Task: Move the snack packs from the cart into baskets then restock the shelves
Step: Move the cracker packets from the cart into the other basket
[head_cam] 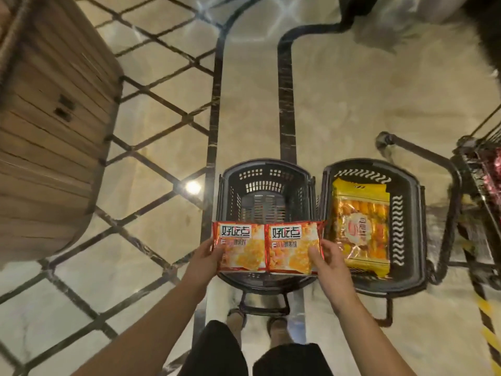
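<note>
Two packs: the left pack (240, 246) and the right pack (291, 248), both red, lie flat side by side with their inner edges touching, and I hold them in the air over the near half of the empty basket (267, 164).
Grip: my left hand (206, 260) pinches the left pack's outer edge with the thumb on top. My right hand (328, 263) pinches the right pack's outer edge the same way. Neither hand has anything else.
Risk, slip: each pack hangs from one edge only, so the slick film could slide out of a light pinch.
Risk, miss: the outer edges sit about over the basket's side rims. If I let go flat, a pack may catch on a rim and tip onto the floor (352, 104).
Risk, mix-up: the second basket (404, 183) stands just beside on my right and holds a yellow pack (360, 226), so drifting right could land red on yellow.
Edges: the near rim is under my wrists, and the far wall is well ahead.
Room: there is open floor ahead, a wooden unit (48, 118) well off to the left, and the cart (477, 164) close on the right.
</note>
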Available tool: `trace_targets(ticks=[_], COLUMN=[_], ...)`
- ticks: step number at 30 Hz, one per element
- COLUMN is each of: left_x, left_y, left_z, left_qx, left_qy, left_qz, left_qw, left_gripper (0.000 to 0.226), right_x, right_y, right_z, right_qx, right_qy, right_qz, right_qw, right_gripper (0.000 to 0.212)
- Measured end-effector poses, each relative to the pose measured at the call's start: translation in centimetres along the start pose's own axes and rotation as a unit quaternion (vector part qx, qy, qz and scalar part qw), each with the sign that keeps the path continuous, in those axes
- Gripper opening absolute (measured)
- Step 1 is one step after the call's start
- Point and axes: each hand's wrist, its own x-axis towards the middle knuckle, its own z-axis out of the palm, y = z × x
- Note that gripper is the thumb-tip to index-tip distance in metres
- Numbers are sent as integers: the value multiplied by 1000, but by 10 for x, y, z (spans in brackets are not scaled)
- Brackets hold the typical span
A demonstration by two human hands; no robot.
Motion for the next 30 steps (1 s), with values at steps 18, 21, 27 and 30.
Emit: trace_targets(ticks=[18, 21, 27, 30], left_x=[279, 312, 351, 357], left_y=[-204, -221, -237, -240], left_z=[87, 101, 114, 118], left_qx=[86, 81, 97, 126], left_qy=[73, 81, 99, 110], left_qz=[-55, -71, -88, -83], left_qw=[992, 991, 986, 982], left_gripper=[41, 41, 38, 34], right_x=[244, 273, 310, 319], right_y=[213, 239, 264, 265], right_z=[141, 153, 163, 165], right_qx=[-150, -148, -168, -182], right_qy=[77, 74, 77, 70], right_qz=[42, 77, 100, 104], right_qw=[985, 983, 978, 975], right_gripper=[36, 36, 33, 33])
